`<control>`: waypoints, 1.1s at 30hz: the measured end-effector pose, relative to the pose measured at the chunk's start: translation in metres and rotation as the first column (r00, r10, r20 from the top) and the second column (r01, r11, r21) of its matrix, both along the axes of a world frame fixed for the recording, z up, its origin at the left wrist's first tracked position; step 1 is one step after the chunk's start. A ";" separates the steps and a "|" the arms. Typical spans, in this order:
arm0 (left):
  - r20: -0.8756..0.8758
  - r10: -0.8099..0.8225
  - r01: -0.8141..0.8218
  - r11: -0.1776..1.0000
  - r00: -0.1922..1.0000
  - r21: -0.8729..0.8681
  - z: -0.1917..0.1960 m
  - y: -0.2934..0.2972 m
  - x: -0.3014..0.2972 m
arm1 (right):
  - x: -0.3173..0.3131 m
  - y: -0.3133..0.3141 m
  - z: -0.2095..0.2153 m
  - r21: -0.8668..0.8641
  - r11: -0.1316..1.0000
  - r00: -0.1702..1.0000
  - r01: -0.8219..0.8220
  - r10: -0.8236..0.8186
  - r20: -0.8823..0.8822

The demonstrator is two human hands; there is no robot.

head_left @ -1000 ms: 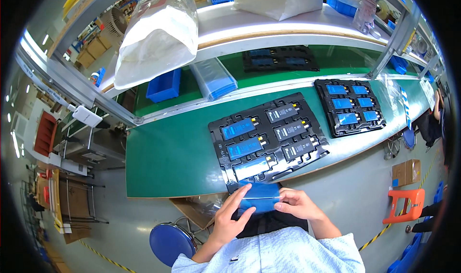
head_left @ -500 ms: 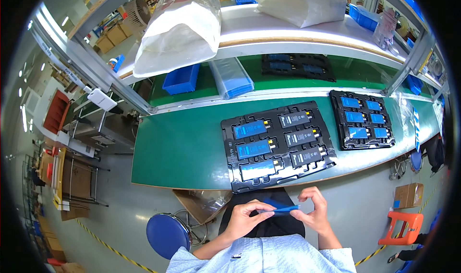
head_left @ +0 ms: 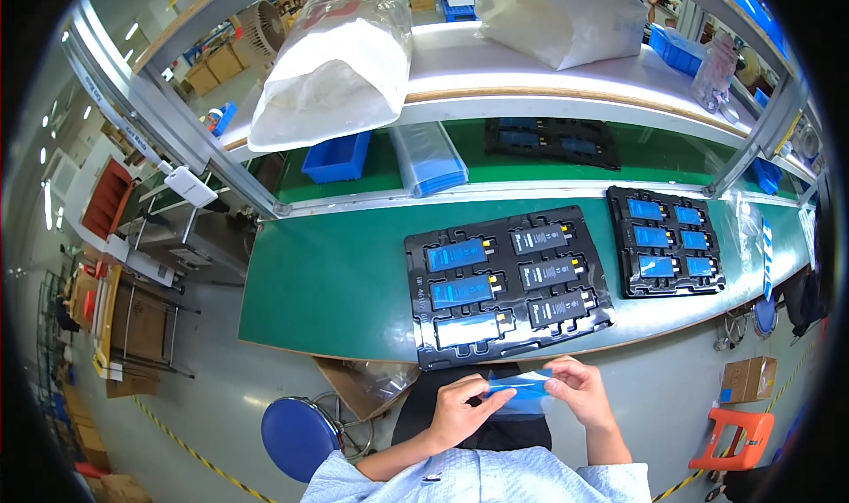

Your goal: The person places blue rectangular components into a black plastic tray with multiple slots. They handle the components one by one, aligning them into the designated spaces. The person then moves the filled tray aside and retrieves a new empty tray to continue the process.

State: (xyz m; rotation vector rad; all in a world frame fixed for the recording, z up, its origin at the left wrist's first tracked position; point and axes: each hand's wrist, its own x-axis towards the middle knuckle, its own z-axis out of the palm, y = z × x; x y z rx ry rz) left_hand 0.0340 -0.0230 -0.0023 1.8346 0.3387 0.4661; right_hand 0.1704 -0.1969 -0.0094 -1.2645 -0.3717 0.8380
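Beyond blue film, black tray

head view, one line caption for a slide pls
Both hands, left hand and right hand, hold a blue film strip below a black tray.

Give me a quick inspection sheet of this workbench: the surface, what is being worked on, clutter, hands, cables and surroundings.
Surface: green bench top, edged by a metal frame.
Job's things: thin blue film strip held below the bench edge; black tray with six slots, two holding blue-faced parts, three dark ones, one pale.
Clutter: second black tray of blue parts on the right; blue bin and a third tray at the back; two white bags on the upper shelf.
Hands: left hand and right hand each pinch one end of the strip.
Cables: nothing seen.
Surroundings: blue stool, orange stool, cardboard box, grey floor.
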 end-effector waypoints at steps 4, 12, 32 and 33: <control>0.053 0.020 -0.021 1.000 0.998 0.011 0.005 -0.004 0.011 | 0.012 -0.005 -0.005 -0.035 0.999 0.996 -0.038 0.035 -0.085; 0.074 -0.026 -0.005 0.921 0.997 0.390 -0.014 0.008 0.030 | 0.040 -0.013 0.010 -0.069 0.989 0.873 0.134 -0.085 0.480; -0.142 0.046 0.075 0.665 0.989 0.743 -0.012 0.009 0.082 | 0.112 0.023 0.001 -0.402 0.902 0.955 0.157 -0.034 0.295; -0.137 0.044 0.073 0.668 0.990 0.741 -0.012 0.009 0.083 | 0.111 0.022 -0.002 -0.384 0.906 0.944 0.180 -0.050 0.327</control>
